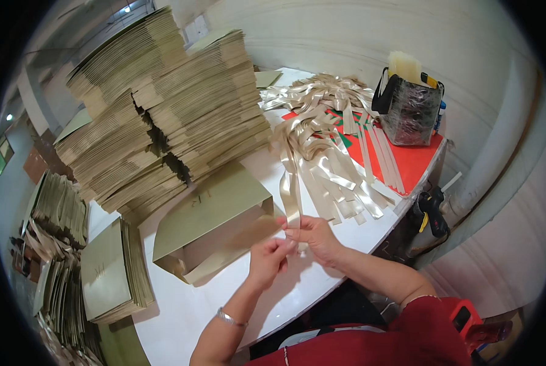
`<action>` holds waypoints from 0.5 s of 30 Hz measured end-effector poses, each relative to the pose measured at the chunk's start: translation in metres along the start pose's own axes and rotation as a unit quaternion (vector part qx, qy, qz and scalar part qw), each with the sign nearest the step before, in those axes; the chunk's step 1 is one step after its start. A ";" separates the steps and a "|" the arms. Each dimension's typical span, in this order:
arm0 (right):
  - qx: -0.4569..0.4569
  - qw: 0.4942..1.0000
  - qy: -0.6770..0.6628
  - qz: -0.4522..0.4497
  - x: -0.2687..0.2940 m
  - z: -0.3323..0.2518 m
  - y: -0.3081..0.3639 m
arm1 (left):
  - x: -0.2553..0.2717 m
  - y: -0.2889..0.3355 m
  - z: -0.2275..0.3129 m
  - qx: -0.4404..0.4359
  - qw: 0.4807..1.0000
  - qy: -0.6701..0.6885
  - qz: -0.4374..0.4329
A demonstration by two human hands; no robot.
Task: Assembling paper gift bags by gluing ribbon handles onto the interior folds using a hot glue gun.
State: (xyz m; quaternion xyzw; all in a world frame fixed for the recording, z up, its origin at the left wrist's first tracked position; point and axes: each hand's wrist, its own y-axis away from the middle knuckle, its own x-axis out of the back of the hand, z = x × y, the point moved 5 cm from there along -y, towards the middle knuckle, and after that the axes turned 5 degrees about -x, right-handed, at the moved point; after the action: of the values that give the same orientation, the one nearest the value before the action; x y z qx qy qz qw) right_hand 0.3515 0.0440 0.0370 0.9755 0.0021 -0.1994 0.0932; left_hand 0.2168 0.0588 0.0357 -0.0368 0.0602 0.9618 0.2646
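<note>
A shiny cream satin ribbon (290,198) runs from the ribbon pile down to my hands, near the table's front edge. My right hand (319,241) is closed in a pinch on the ribbon near its lower end. Close against it, my left hand (269,261) has its fingers curled, the thumb and fingertips meeting at the same end; the exact grip is partly hidden. Just left of my hands, an olive-gold paper bag (215,207) lies on its side, its open mouth facing me. Neither hand touches the bag.
Tall stacks of folded paper bags (206,104) rise at the back left. A smaller bag stack (111,274) lies at left. Loose ribbons (321,146) cover a red sheet (416,158). Beyond stands a plastic-wrapped container (410,113). A glue gun (433,210) hangs beside the table's right edge.
</note>
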 end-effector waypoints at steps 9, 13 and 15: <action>-0.051 0.986 -0.106 0.119 0.053 -0.040 -0.105 | 0.131 0.229 -0.036 0.313 0.949 -0.019 0.030; -0.056 0.978 -0.121 0.163 0.060 -0.020 -0.094 | 0.191 0.288 -0.026 0.048 0.932 -0.274 0.232; -0.027 0.971 -0.189 0.142 0.052 -0.010 -0.081 | 0.212 0.310 -0.032 -0.052 0.898 -0.259 0.351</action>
State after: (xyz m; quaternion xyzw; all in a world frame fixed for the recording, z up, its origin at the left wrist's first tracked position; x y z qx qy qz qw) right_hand 0.4001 0.1235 0.0116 0.9076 -0.1491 -0.3643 0.1459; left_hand -0.1233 -0.1031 0.0122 0.2238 -0.0511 0.9695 -0.0860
